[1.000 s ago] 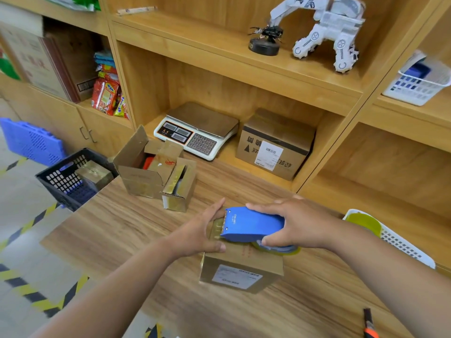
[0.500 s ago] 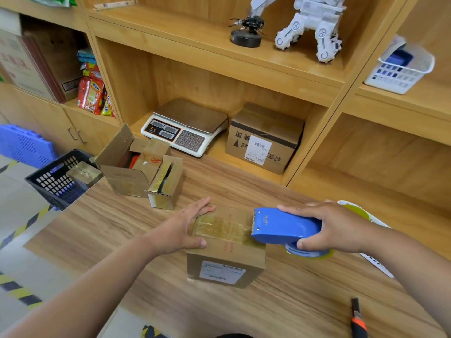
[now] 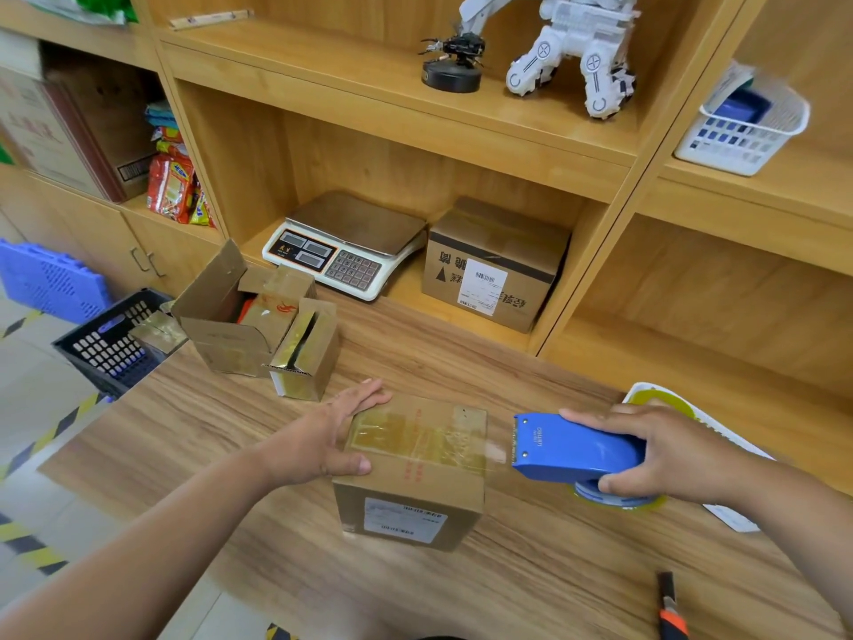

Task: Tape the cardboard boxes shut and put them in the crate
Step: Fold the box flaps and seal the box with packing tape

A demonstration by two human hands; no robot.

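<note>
A closed cardboard box (image 3: 415, 482) with a white label on its front stands on the wooden table (image 3: 531, 575). Clear tape runs across its top and stretches off the right edge to a blue tape dispenser (image 3: 570, 448). My right hand (image 3: 655, 450) grips that dispenser just right of the box. My left hand (image 3: 323, 436) presses flat on the box's left top edge, thumb on the front corner. Further left stand an open-flapped box (image 3: 226, 316) and a smaller open box (image 3: 307, 355). The black crate (image 3: 108, 344) sits beyond the table's left end with one taped box (image 3: 157, 332) inside.
A utility knife (image 3: 669, 607) lies at the table's near right. A white basket (image 3: 711, 422) sits behind my right hand. On the shelf behind are a weighing scale (image 3: 346, 244) and a labelled carton (image 3: 494, 265). Floor with hazard stripes lies to the left.
My right hand has drawn the dispenser rightwards across the box's top and past its right edge, laying tape. My left hand has stayed pressed on the box's left side.
</note>
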